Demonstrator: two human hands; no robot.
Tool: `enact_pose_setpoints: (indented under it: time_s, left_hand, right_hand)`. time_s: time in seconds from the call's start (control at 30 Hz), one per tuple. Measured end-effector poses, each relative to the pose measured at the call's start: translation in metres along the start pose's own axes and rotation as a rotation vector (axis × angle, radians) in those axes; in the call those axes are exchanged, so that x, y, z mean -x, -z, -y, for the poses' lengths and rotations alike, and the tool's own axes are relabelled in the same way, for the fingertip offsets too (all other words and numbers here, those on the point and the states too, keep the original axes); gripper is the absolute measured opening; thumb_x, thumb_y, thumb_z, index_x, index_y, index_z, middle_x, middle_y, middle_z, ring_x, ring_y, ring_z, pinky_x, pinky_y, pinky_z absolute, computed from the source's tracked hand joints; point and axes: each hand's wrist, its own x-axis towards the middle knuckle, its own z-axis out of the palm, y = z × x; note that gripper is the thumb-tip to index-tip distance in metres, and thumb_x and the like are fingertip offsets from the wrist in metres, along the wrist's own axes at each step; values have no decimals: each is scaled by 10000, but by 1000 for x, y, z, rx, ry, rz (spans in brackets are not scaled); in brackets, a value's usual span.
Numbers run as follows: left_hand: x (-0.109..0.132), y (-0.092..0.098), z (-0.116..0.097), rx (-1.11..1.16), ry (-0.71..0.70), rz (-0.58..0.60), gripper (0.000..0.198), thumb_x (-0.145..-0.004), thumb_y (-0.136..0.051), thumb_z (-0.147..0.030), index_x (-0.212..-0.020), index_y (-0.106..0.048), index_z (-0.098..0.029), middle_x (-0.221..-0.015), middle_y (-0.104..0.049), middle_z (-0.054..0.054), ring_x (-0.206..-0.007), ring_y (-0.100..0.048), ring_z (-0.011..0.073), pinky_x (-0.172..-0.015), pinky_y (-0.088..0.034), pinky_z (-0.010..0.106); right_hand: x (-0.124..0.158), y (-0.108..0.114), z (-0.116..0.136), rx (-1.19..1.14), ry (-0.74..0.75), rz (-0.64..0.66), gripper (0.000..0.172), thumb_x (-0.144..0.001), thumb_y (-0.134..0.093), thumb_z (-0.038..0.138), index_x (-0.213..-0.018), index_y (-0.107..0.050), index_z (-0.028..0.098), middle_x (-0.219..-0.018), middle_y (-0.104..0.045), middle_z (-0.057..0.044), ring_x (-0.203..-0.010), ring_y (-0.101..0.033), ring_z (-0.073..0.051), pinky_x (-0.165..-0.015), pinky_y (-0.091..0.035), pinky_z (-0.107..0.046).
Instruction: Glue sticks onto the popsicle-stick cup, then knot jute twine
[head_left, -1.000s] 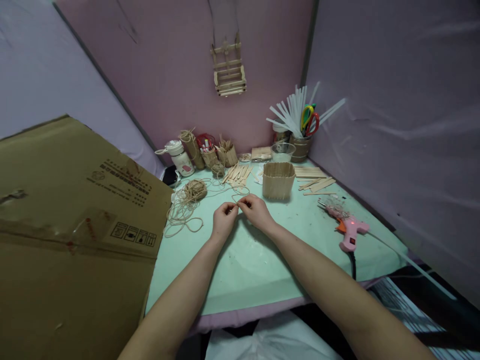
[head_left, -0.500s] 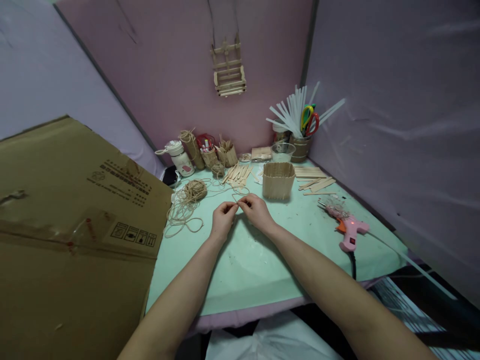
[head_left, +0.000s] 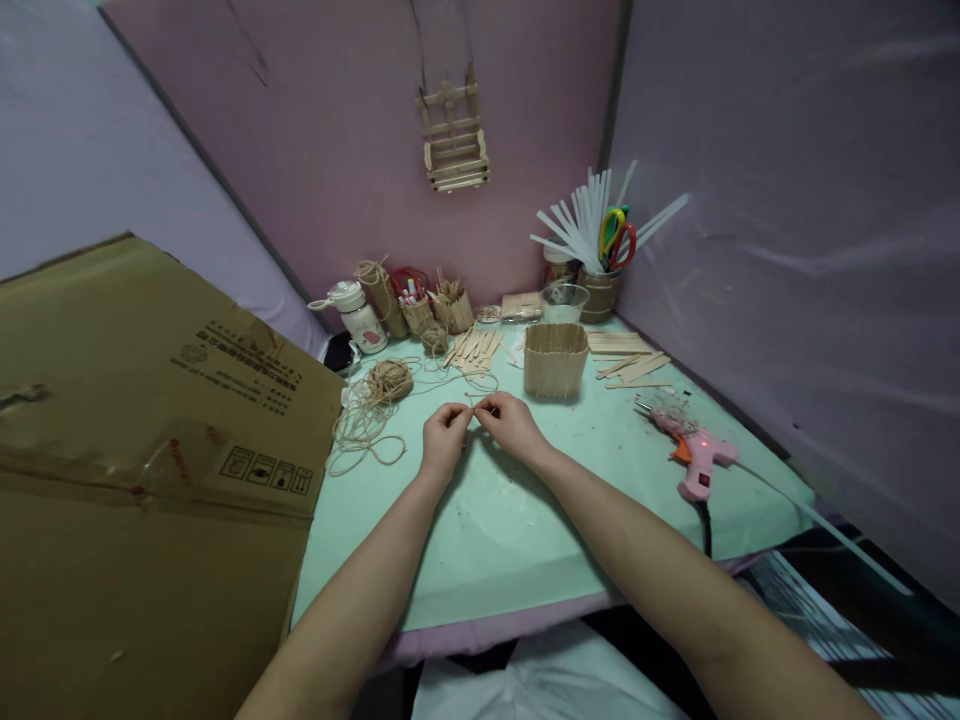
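My left hand [head_left: 445, 436] and my right hand [head_left: 510, 424] meet at the middle of the table, fingertips almost touching. Both are closed in a pinch on a thin piece of twine [head_left: 470, 398], a bit of which sticks up between them; the rest is hidden by the fingers. Left of my hands lies a ball of twine [head_left: 390, 380] with loose loops [head_left: 365, 437] trailing beside it. Just beyond my right hand stands a small box made of craft sticks [head_left: 555, 362].
A pink glue gun [head_left: 701, 460] with a glowing red light lies at the right. Loose craft sticks [head_left: 476, 348] lie behind my hands. A holder with white glue sticks and scissors [head_left: 600, 297] stands at the back right. A large cardboard box [head_left: 165, 480] borders the left side.
My hands stay together in nearly the same place. The bit of twine between the fingertips has shifted slightly, and the whole view has moved a little.
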Motion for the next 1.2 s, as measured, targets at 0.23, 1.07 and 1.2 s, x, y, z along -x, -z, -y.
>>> enact_pose_setpoints:
  time_s: [0.23,1.07,1.2]
  left_hand:
    - [-1,1,4,-87,-68,45,242,-724,-616,-393,-761,-625,-154,-533,-477,-53,-440,-375,74,-419,-312,203]
    - [-5,-1,11,71,9,48,329,-692,-688,-462,-786,-598,-160,-562,-476,-61,-423,-389,51,-397,-326,184]
    - [-4,-1,5,163,39,124,336,-667,-722,-449,-772,-597,-155,-546,-468,-68,-406,-372,40,-383,-301,176]
  right_hand:
    - [-4,-1,-2,-250,-94,5,98,-730,-562,209,-740,-651,169,-709,-647,-5,-668,-574,-135,-636,-432,-245]
    - [-2,4,3,-126,-112,18,150,-764,-560,215,-689,-677,161,-698,-666,-26,-669,-559,-139,-652,-394,-252]
    - [-2,2,-1,-261,-190,23,137,-742,-571,247,-695,-663,157,-638,-621,-3,-606,-517,-120,-587,-368,-236]
